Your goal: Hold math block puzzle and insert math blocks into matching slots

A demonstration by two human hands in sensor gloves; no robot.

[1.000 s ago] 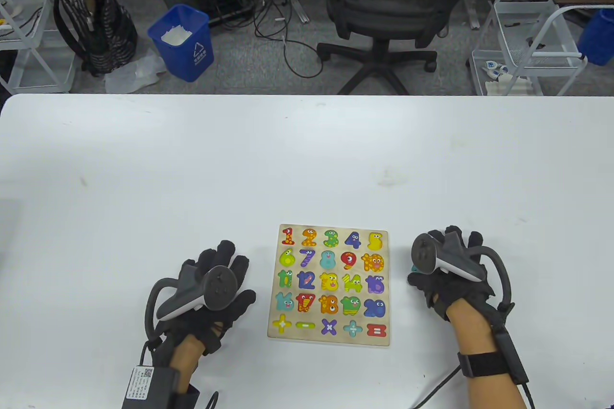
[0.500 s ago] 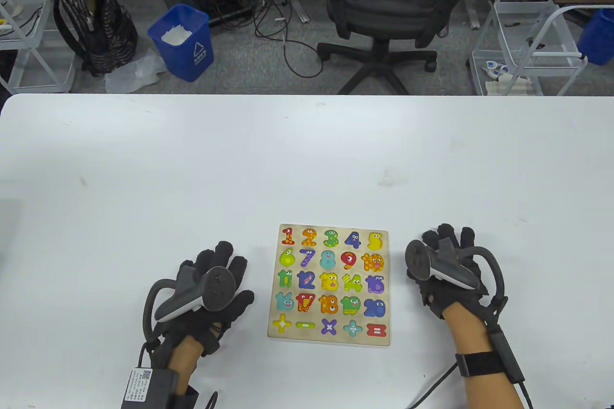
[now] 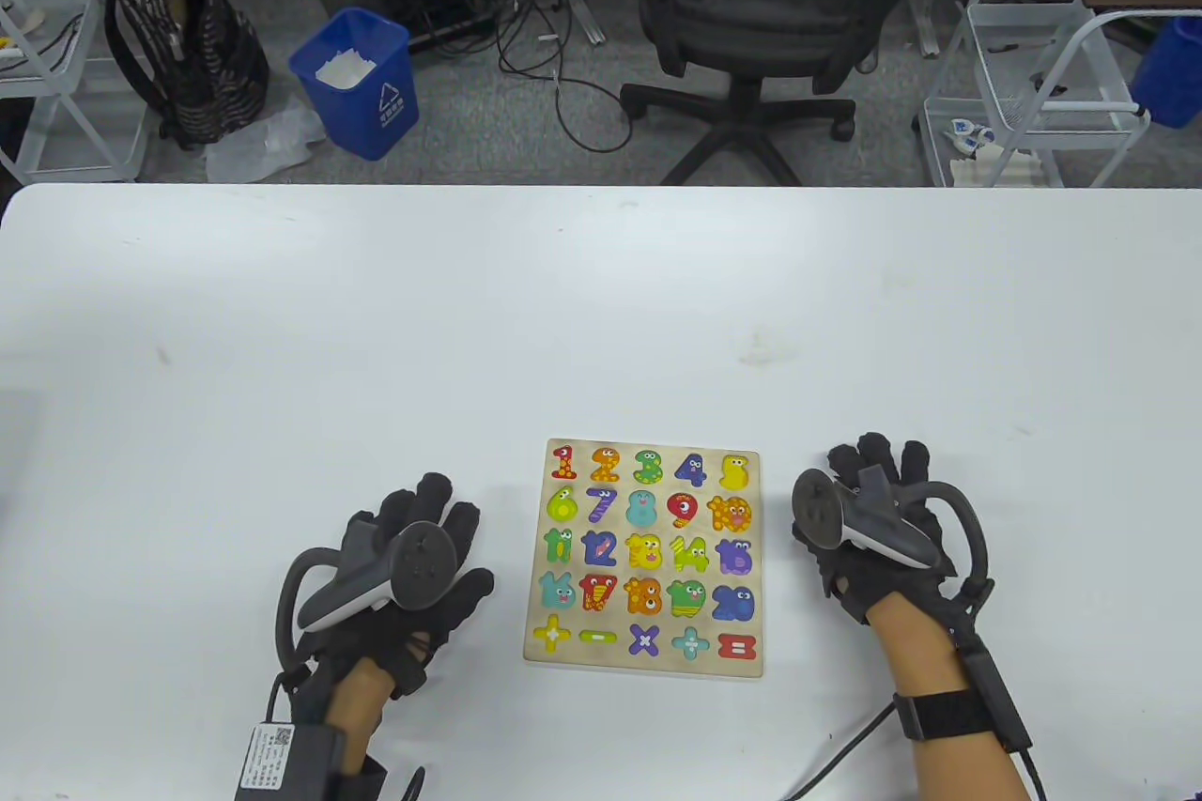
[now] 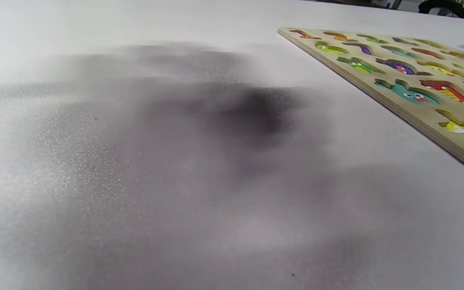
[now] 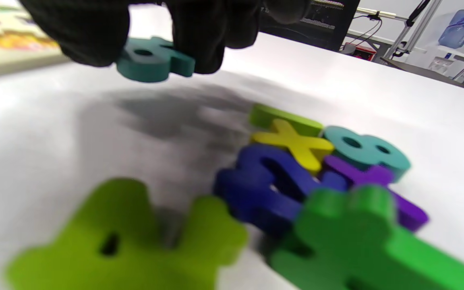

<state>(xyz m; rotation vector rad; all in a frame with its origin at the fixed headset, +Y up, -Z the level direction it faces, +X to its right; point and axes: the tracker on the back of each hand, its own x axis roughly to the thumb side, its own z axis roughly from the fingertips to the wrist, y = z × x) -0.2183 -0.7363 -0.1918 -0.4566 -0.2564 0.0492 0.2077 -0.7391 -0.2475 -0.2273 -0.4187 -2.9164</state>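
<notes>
The wooden puzzle board (image 3: 620,662) lies flat near the table's front edge, and its number and sign slots show as coloured recesses in the left wrist view (image 4: 417,117). My left hand (image 3: 437,524) rests on the table left of the board with fingers spread, touching neither the board nor a block. My right hand (image 3: 873,486) is just right of the board. In the right wrist view its fingers (image 5: 83,32) pinch a teal block (image 5: 155,64) a little above the table. The table view hides this block under the hand.
A loose pile of blocks lies under my right hand: a yellow cross (image 5: 296,145), a teal 8 (image 5: 365,151), a dark blue piece (image 5: 272,181), a purple piece (image 5: 377,177), a green piece (image 5: 357,237) and a lime piece (image 5: 127,237). An office chair (image 3: 751,3) stands beyond the table.
My right hand has moved slightly left toward the board and farther up the table; the teal edge seen beside it earlier is now hidden. My left hand has slid slightly left.
</notes>
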